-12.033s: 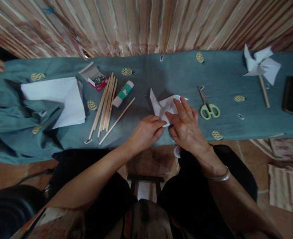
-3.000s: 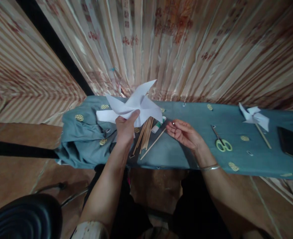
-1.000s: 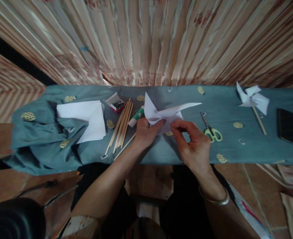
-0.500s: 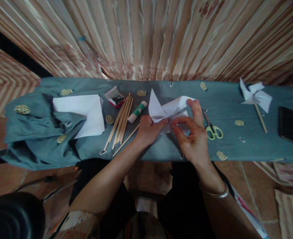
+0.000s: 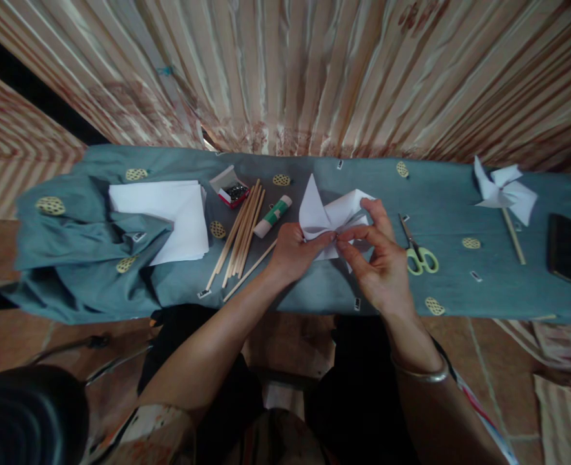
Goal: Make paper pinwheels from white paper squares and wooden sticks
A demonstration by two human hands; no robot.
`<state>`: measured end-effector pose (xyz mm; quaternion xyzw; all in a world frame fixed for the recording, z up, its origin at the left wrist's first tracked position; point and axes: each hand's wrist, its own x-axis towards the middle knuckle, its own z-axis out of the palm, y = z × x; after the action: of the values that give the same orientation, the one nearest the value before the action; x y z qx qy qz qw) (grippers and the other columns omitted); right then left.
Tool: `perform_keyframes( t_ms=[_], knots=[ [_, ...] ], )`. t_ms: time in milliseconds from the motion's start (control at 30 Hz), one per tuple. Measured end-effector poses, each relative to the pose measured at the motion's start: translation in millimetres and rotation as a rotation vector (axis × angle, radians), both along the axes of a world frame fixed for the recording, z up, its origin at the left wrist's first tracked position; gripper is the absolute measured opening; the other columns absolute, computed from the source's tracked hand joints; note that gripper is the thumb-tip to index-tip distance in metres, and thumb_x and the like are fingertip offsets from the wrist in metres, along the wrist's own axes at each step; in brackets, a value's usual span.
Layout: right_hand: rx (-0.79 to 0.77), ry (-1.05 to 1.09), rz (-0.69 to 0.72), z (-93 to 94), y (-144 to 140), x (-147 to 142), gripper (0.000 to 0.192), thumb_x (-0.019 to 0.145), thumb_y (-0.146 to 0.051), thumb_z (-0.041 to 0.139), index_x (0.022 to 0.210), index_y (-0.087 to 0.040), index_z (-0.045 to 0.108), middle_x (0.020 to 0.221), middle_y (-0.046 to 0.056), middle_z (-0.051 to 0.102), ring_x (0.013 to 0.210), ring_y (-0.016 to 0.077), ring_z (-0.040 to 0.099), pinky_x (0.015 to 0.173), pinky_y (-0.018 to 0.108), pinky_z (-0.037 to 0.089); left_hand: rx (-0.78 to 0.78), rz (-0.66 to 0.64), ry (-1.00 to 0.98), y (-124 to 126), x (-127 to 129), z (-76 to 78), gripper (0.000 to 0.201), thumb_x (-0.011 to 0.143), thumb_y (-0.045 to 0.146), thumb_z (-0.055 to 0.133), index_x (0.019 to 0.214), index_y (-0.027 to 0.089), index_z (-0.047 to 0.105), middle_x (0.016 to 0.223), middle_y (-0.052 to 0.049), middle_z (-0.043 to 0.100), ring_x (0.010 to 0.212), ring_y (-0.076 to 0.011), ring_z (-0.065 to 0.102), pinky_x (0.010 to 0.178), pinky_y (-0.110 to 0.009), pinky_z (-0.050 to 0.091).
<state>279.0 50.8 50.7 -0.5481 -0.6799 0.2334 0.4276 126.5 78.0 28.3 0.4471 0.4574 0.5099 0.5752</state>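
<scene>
A white paper pinwheel [image 5: 314, 206] with folded, curling blades is between my two hands, above the cloth. My left hand [image 5: 292, 255] grips it from the left, thumb pressed at its centre. From the right, the thumb and forefinger of my right hand [image 5: 380, 258] pinch at that same centre, while other fingers touch the right blade. Whether a pin sits between the fingertips is too small to tell. Just left of my left hand lie a glue stick [image 5: 272, 216] and several wooden sticks [image 5: 241, 232]. Scissors [image 5: 417, 252] with green handles lie right of my right hand.
A small open box of pins [image 5: 232, 190] sits behind the sticks. White paper sheets [image 5: 183, 226] lie at the left, partly under a fold of the green cloth [image 5: 72, 258]. At the right are another pinwheel [image 5: 503, 190] on a stick and a dark phone [image 5: 569, 248]. A striped curtain [image 5: 285, 77] hangs behind.
The right thumb and forefinger have come closer to the pinwheel's centre, near the left thumb. The whole view has shifted slightly; the things on the cloth lie as before.
</scene>
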Motion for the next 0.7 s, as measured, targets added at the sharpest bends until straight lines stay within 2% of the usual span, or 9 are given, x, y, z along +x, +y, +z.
perform_keyframes(
  t_ms=[700],
  knots=[
    [-0.137, 0.181, 0.058, -2.0, 5.1, 6.3, 0.013, 0.081, -0.037, 0.073, 0.081, -0.025, 0.070, 0.147, 0.003, 0.055, 0.147, 0.0296, 0.036, 0.123, 0.057, 0.016, 0.041, -0.084, 0.043, 0.5, -5.2, 1.8, 0.011, 0.074, 0.023, 0.075, 0.078, 0.012, 0.078, 0.074, -0.002, 0.075, 0.067, -0.0139, 0.065, 0.063, -0.022, 0.051]
  ],
)
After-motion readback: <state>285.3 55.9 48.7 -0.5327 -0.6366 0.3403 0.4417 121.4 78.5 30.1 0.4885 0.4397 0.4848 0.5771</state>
